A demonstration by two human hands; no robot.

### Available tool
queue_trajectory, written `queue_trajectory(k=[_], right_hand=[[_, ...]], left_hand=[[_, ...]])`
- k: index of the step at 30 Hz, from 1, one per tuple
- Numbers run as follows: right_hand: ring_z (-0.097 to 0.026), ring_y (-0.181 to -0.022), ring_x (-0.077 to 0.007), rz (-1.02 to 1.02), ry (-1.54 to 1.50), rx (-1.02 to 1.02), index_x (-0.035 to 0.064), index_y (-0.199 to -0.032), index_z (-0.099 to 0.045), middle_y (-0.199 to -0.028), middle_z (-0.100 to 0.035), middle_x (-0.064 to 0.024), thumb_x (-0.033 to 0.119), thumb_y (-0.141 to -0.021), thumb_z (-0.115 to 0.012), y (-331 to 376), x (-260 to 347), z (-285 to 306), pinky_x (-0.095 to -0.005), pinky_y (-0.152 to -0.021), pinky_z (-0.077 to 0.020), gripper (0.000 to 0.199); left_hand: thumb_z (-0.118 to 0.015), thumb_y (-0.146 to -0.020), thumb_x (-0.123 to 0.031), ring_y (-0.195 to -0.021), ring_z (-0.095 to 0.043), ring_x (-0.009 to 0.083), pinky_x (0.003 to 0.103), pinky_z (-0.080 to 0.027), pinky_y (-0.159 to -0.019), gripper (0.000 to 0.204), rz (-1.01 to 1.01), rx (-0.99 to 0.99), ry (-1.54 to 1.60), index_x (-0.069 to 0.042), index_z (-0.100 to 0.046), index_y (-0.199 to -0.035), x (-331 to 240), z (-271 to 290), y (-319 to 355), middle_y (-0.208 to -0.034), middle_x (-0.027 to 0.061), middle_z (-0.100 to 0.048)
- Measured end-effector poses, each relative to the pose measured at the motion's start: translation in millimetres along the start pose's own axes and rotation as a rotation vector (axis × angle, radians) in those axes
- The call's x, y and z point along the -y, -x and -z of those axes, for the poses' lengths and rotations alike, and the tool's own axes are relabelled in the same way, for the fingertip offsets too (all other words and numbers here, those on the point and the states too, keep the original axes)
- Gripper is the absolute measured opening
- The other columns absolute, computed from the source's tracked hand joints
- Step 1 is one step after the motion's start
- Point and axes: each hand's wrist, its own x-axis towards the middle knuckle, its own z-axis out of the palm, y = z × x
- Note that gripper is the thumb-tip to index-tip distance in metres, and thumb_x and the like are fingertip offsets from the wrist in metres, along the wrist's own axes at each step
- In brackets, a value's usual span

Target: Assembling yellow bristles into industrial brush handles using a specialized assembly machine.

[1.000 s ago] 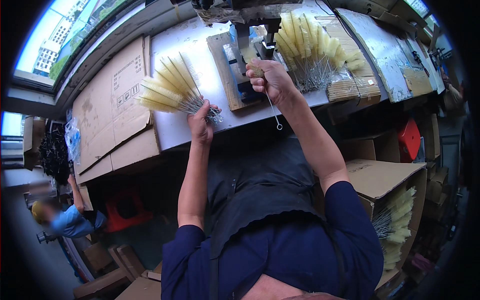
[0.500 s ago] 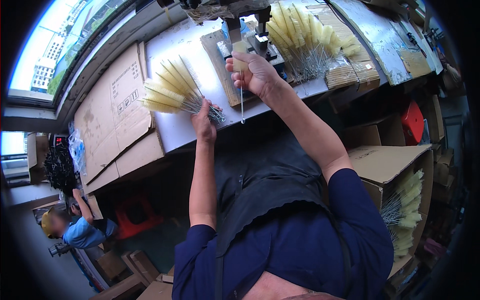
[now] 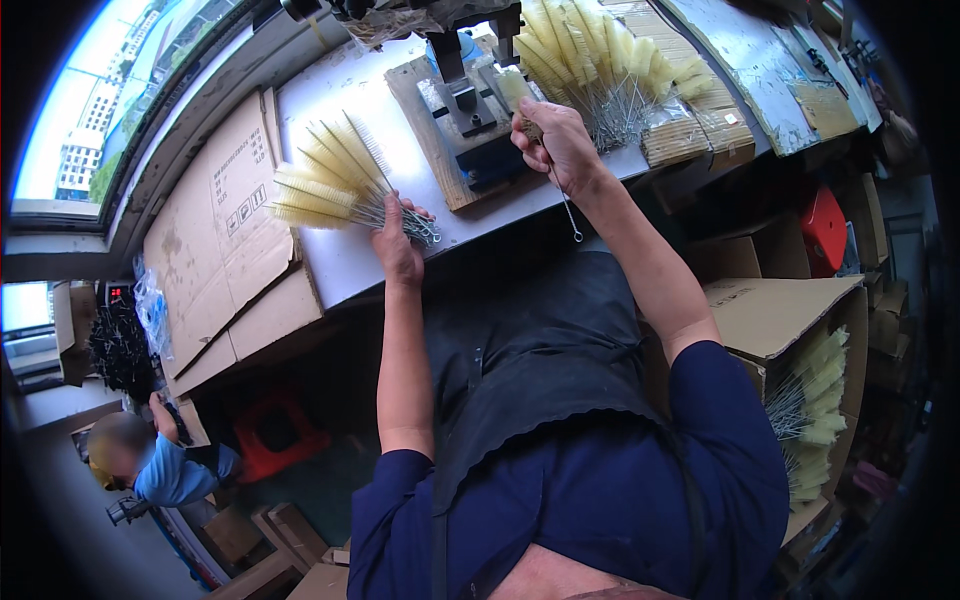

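My left hand [image 3: 400, 250] is closed around the wire stems of a fanned bundle of pale yellow bristle brushes [image 3: 325, 180] over the white tabletop. Their looped wire ends stick out past my fingers on the right. In my right hand [image 3: 562, 148] I grip a single brush [image 3: 513, 84], its bristle head pointing away from me and its looped wire stem hanging toward me past the table edge. That hand is just right of a machine [image 3: 468, 105] with a dark metal block on a wooden board [image 3: 450, 188].
A heap of similar brushes [image 3: 600, 60] lies at the back right, on and beside flattened cardboard. A carton [image 3: 780, 310] holding more brushes stands at my right. Cardboard sheets [image 3: 220, 230] lean along the table's left. A person in blue [image 3: 180, 470] works at the far left.
My right hand has moved right, away from the machine's front, with the brush tilting in it. My left hand keeps the bundle and has shifted slightly left.
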Motion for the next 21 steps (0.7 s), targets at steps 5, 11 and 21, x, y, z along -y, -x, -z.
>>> queue_trajectory(k=[5, 11, 21], right_hand=[[-0.038, -0.042, -0.0052, -0.032, -0.011, -0.006, 0.0037, -0.082, -0.056, -0.067, -0.055, -0.0043, 0.025, -0.099, -0.051, -9, 4, 7, -0.0197, -0.037, -0.0289, 0.028], [-0.036, -0.037, -0.0036, -0.076, -0.031, -0.07, 0.0044, -0.082, -0.054, -0.063, -0.053, -0.0028, 0.025, -0.099, -0.054, -13, 16, 1, -0.0189, -0.033, -0.0294, 0.027], [-0.037, -0.037, -0.0035, -0.055, 0.013, -0.088, 0.005, -0.079, -0.054, -0.061, -0.054, -0.0029, 0.024, -0.097, -0.058, -14, 17, 6, -0.019, -0.032, -0.029, 0.027]], left_hand=[[-0.055, -0.1, -0.035, -0.07, -0.058, 0.0189, 0.037, -0.053, -0.063, 0.039, 0.024, -0.034, 0.02, -0.001, -0.051, -0.117, 0, 0, 2, -0.082, 0.0055, -0.056], [-0.052, -0.101, -0.036, -0.072, -0.057, 0.0191, 0.038, -0.052, -0.068, 0.04, 0.074, -0.019, 0.06, -0.001, -0.05, -0.12, 0, 1, 0, -0.084, 0.0051, -0.055], [-0.048, -0.101, -0.028, -0.079, -0.057, 0.0218, 0.042, -0.05, -0.079, 0.033, 0.106, 0.022, 0.186, -0.002, -0.049, -0.12, -1, 6, -4, -0.088, 0.0068, -0.056]])
